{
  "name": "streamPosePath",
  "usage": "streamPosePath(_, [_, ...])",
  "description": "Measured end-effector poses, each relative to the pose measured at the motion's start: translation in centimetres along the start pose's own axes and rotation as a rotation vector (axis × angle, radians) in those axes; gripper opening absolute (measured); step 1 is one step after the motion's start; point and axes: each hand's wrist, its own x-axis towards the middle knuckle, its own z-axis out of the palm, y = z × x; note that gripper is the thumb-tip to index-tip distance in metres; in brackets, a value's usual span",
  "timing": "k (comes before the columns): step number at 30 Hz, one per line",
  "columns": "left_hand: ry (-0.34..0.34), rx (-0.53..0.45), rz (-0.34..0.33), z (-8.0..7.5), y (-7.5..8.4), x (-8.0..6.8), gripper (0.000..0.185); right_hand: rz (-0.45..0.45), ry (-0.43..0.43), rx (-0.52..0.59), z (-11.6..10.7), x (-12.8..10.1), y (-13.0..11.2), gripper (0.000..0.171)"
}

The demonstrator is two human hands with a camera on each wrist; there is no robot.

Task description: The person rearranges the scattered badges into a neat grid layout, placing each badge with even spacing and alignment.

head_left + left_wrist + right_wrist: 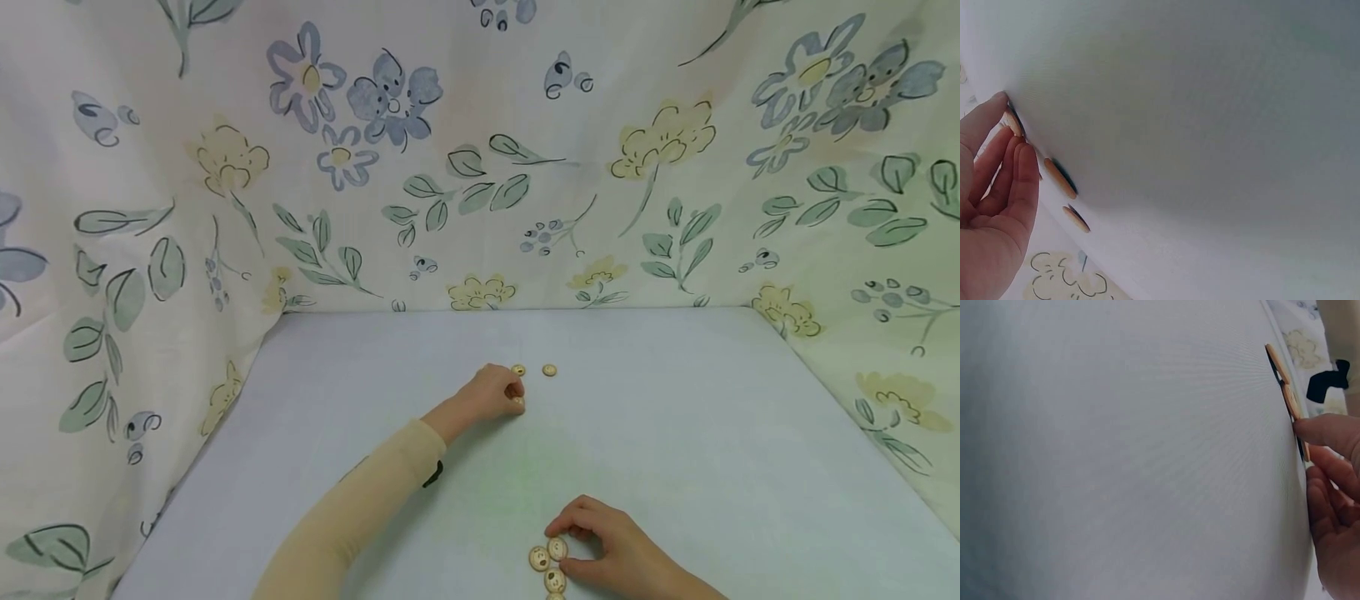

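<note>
My left hand (491, 393) is stretched out to the far middle of the pale blue table (675, 417), fingers curled down with the tips on a small wooden button (519, 403); two more far buttons (550, 370) lie just beyond it, apart from each other. My right hand (611, 550) rests near the front edge, thumb and forefinger pinching one button of the near cluster (547, 562), where several lie touching. The likely trouble, I judge, is that these thin, flat discs sit flush on the cloth, so a fingertip may skid one away instead of lifting it, or my right hand may scatter the touching neighbours. The buttons carry dark markings I cannot read; no writing shows anywhere on the floral cloth (150, 250).
</note>
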Motion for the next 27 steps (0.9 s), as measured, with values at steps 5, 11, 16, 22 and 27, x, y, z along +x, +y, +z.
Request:
streamPosePath(5, [-0.009,-0.012,-0.002,-0.1,0.0,-0.1,0.012,0.006,0.000,-0.013,0.0,0.0,0.0,0.028])
streamPosePath(11, [-0.011,0.004,0.005,-0.1,-0.1,0.0,0.012,-0.006,0.001,-0.007,0.1,-0.1,0.0,0.028])
streamPosePath(16, [0.000,0.022,0.015,0.1,-0.2,0.0,0.012,0.035,-0.010,-0.003,0.1,0.0,-0.1,0.027])
streamPosePath(22, [0.039,0.062,0.053,0.4,-0.1,-0.3,0.023,0.035,-0.009,-0.007,0.1,0.0,-0.2,0.027])
streamPosePath(27, [0.153,0.097,0.160,0.9,0.8,-1.7,0.028,0.020,-0.004,-0.020,0.1,0.1,-0.3,0.029])
